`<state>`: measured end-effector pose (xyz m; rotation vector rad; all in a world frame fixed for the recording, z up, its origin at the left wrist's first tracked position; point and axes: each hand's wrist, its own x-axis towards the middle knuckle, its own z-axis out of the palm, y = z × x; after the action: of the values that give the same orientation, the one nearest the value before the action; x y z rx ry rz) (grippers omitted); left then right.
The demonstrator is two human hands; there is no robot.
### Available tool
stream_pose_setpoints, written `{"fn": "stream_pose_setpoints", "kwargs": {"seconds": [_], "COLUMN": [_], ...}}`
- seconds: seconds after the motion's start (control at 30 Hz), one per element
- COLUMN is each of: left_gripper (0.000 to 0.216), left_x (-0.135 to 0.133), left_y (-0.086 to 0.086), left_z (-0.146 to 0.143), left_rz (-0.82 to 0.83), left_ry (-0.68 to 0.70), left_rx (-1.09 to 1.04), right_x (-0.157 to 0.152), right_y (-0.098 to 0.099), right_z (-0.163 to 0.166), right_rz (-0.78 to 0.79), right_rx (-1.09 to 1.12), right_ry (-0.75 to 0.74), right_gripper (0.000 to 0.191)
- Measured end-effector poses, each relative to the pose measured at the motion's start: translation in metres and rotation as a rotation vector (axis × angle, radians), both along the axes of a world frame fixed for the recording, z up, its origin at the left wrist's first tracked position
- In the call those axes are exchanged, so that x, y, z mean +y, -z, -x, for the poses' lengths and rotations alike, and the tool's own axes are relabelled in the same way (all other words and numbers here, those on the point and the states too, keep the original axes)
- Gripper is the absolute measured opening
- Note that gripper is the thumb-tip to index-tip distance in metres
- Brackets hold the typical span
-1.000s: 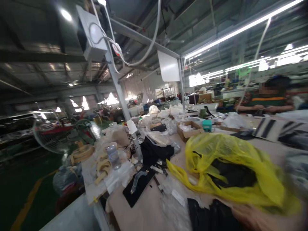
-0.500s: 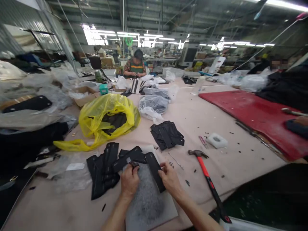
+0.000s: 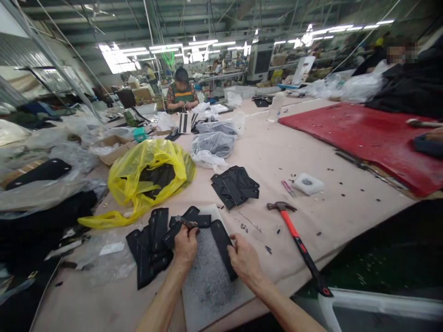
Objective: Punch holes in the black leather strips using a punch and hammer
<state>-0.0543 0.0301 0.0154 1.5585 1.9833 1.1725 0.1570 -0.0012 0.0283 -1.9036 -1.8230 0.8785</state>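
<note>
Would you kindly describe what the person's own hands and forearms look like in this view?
The left hand and right hand are ungloved. Both forearms are bare as far as they show, with no sleeve, watch or bracelet in view. No ring or marking can be made out.

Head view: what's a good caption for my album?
Right hand at a black strip, left hand pinching something small, hammer nearby.

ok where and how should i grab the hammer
Probably best by the black lower handle, the right hand coming from the near side: the hammer lies head away, handle slanting nearer, its end seeming to jut past the edge of the table.
</note>
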Motion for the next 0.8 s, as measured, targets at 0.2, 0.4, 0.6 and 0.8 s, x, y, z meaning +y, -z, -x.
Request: {"fn": "stream_pose_setpoints", "kwargs": {"seconds": [0.2,0.4,0.6,0.8], "left_gripper": [0.026,0.026,0.028,0.022], "left_x": [0.01,0.022,0.015,0.008], "left_y": [0.004,-0.004,-0.017,-0.008], "left_z": [0.0,-0.001,-0.033,-0.059], "left_rz": [-0.037,-0.023,0.005,0.051], "left_ry": [-0.035,-0.05,-0.024,0.112], "left_rx": [0.003,0.01,-0.097,-0.12], "right_x": [0.005,-0.004,-0.01,-0.006], "right_y": [-0.01,-0.015,-0.02,-0.025], "right_z": [0.011,0.004,0.005,-0.001], "right_rz": [0.018,0.058,0.053,0.071], "right_rx": [-0.163,-0.262,-0.327,-0.358], "right_ry": [-0.107,-0.179,-0.204,-0.232], "right_gripper": [0.04,0.045,0.047,0.044]}}
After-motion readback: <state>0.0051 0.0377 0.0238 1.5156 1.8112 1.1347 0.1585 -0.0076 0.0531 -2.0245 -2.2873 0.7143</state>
